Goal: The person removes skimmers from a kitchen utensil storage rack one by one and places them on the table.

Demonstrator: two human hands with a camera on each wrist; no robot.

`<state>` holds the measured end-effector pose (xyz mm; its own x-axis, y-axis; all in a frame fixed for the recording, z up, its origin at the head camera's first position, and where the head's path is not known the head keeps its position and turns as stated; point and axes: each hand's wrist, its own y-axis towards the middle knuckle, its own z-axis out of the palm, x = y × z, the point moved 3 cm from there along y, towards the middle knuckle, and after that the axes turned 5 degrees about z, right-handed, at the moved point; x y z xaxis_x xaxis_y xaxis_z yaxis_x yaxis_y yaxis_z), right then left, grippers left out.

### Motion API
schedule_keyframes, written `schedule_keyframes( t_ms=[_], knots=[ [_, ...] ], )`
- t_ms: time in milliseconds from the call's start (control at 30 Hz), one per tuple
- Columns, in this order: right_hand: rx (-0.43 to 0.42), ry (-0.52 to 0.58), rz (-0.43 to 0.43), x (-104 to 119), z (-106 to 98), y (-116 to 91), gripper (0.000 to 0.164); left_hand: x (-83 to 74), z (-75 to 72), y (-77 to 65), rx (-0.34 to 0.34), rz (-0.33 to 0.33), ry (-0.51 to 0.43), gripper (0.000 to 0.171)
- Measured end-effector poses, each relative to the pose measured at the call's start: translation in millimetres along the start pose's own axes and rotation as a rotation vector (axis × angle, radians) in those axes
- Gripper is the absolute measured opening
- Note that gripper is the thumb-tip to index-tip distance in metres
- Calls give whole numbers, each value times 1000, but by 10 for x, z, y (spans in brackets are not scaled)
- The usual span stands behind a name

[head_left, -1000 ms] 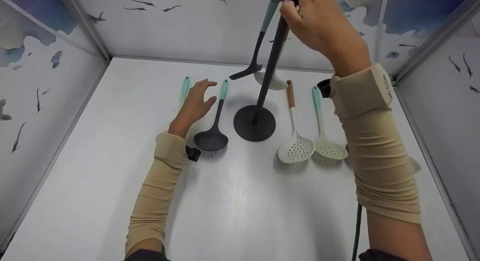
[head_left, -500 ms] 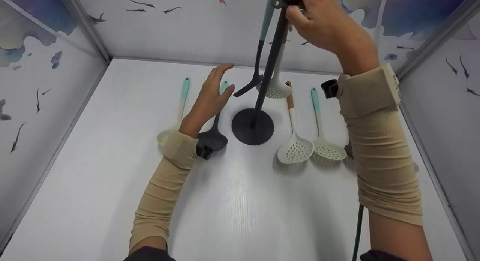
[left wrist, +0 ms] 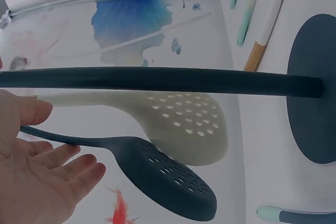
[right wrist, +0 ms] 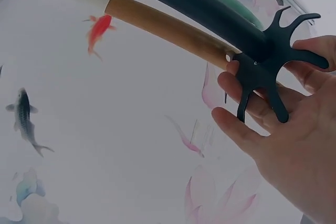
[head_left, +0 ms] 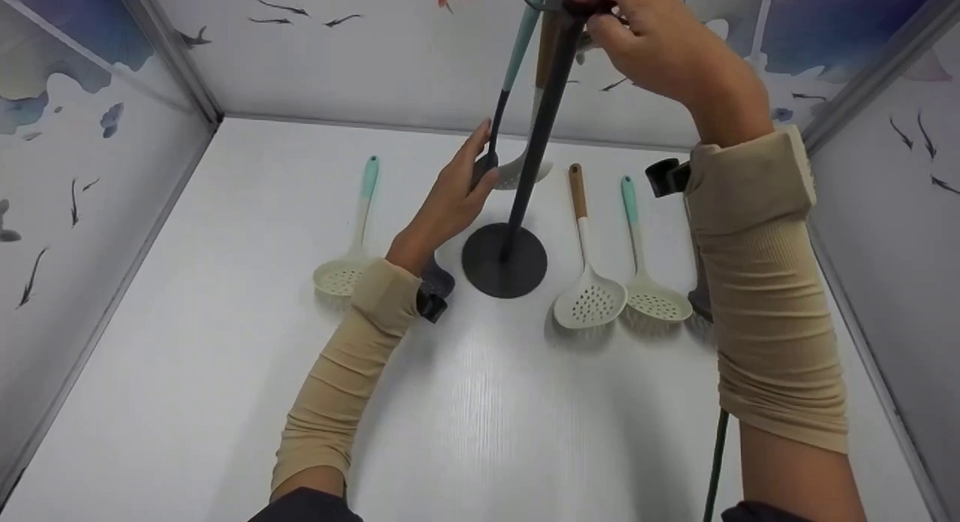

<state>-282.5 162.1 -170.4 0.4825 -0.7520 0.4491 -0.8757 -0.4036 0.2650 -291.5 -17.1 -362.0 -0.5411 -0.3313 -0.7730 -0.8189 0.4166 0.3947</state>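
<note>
My right hand [head_left: 667, 49] grips the hooked top [right wrist: 273, 56] of a dark utensil stand [head_left: 536, 139], whose round base [head_left: 487, 278] is on the white table. From its hooks hang a dark slotted turner [left wrist: 163, 174] with a mint handle [head_left: 523, 38] and a pale skimmer [left wrist: 189, 124] with a wooden handle [right wrist: 168, 30]. Beside the turner is my left hand [head_left: 448, 196]. In the left wrist view, the turner's thin shaft [left wrist: 68, 139] passes between the thumb and the loosely extended fingers, which touch it.
A cream skimmer [head_left: 341, 277] with a mint handle and a partly covered dark skimmer [head_left: 437, 280] lie left of the base. To the right lie a white skimmer [head_left: 589, 303], another cream one [head_left: 656, 301] and a dark utensil [head_left: 701, 301]. Printed panels [head_left: 337, 72] enclose the table.
My left hand has moved right and away from me, reaching the hanging turner. The hanging turner and skimmer have swung left round the stand. My right hand has shifted slightly right, still holding the top.
</note>
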Motion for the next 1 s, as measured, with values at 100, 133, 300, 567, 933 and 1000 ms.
schedule_keyframes(
  t_ms=[100, 133, 300, 567, 933, 1000],
  knots=[
    [1, 42, 17, -11, 12, 8, 36, 5, 19, 7, -19, 6, 3, 58],
    [-1, 56, 22, -14, 16, 11, 35, 7, 24, 7, -27, 13, 2, 58],
    [-3, 85, 53, -38, 30, 23, 36, 13, 52, -1, -61, 58, 21, 54],
    [18, -16, 178, -58, 6, 88, 44, 11, 93, 4, -54, 61, -3, 49],
    [-3, 18, 173, -80, 3, 114, 42, 13, 106, 42, -53, 23, -55, 46],
    [-1, 9, 170, -73, 10, 114, 42, 28, 109, 59, -62, 26, -72, 45]
  ],
)
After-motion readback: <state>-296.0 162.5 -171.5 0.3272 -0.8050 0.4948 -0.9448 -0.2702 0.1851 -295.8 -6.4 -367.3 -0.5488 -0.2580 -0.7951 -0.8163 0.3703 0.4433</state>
